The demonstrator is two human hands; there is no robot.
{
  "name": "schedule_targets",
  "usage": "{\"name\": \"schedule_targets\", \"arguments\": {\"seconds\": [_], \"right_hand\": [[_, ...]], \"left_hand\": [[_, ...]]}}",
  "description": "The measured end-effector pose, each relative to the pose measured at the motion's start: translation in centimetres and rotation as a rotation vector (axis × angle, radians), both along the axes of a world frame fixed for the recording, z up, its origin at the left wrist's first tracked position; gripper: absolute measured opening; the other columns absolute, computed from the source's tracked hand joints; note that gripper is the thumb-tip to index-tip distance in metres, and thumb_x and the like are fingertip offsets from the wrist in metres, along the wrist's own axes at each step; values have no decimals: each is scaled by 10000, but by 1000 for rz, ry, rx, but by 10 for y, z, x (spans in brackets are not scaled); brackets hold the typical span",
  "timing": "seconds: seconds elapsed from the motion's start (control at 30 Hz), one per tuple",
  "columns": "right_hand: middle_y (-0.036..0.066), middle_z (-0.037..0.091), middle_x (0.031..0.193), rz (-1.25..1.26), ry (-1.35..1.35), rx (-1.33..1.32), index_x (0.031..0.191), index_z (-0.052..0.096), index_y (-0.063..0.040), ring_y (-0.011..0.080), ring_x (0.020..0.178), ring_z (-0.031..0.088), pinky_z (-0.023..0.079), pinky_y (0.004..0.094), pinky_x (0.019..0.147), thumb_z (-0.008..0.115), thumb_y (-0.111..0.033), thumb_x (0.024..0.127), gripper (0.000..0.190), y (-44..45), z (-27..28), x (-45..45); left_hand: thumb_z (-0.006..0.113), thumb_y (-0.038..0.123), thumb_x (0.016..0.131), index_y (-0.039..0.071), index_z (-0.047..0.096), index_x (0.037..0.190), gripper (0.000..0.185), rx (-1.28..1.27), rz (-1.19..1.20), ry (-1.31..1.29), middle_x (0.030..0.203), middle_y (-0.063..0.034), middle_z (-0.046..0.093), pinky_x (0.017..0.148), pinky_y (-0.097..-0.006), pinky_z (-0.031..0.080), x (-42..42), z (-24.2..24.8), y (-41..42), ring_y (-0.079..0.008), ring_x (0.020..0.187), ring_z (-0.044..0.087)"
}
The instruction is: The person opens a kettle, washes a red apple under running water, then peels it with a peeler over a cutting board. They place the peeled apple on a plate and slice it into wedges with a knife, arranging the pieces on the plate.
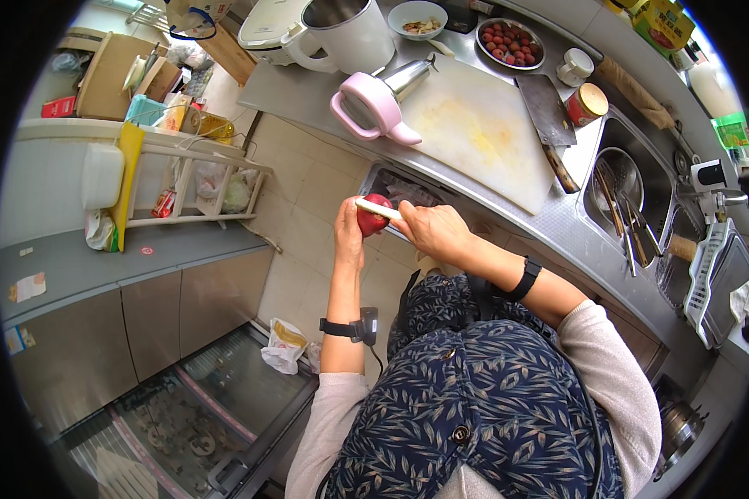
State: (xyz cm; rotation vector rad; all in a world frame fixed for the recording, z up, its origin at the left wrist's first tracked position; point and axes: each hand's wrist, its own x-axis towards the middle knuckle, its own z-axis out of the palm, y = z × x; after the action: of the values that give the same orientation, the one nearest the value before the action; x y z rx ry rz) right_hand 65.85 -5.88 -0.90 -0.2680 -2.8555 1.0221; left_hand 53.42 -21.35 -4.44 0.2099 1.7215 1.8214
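My left hand (348, 234) is closed around a dark red round fruit (372, 222), perhaps an apple. In my right hand (434, 229) is the white handle of a small tool (377, 208), a peeler or knife, which lies across the fruit; its working end is not clear. Both hands are in front of the counter edge, over an open drawer or bin (399, 184). Beyond them, a white cutting board (474, 134) lies on the steel counter, with wet yellow stains. A cleaver (546, 118) rests at the board's right edge, and a pink-lidded steel jug part (377, 109) lies at its left.
Along the back stand a white pitcher (365, 37), a bowl of peeled pieces (417, 22), a steel dish of red fruits (510, 43) and a red jar (587, 105). The sink (624, 134) at right holds a colander and utensils. A white rack (193, 221) stands at left.
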Motion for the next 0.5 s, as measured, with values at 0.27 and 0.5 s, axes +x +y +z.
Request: {"name": "schedule_targets", "arguments": {"seconds": [0.27,0.5], "right_hand": [[192,621,600,21,-21,-41,877,522,-26,399,571,637,490,507,505,491,-395,1021,397,-3,-9,-10],[234,643,671,-104,-56,-195,904,555,-10,442,633,644,504,532,550,458,-426,1032,445,-6,-29,-23]], "left_hand": [[416,446,1062,55,576,1127,427,-11,-24,-17,958,-74,649,585,-291,542,-9,-17,-12,-161,766,654],[426,402,1068,48,584,1144,395,-135,56,148,1026,-67,649,772,-297,538,-7,-24,-9,-148,899,631]]}}
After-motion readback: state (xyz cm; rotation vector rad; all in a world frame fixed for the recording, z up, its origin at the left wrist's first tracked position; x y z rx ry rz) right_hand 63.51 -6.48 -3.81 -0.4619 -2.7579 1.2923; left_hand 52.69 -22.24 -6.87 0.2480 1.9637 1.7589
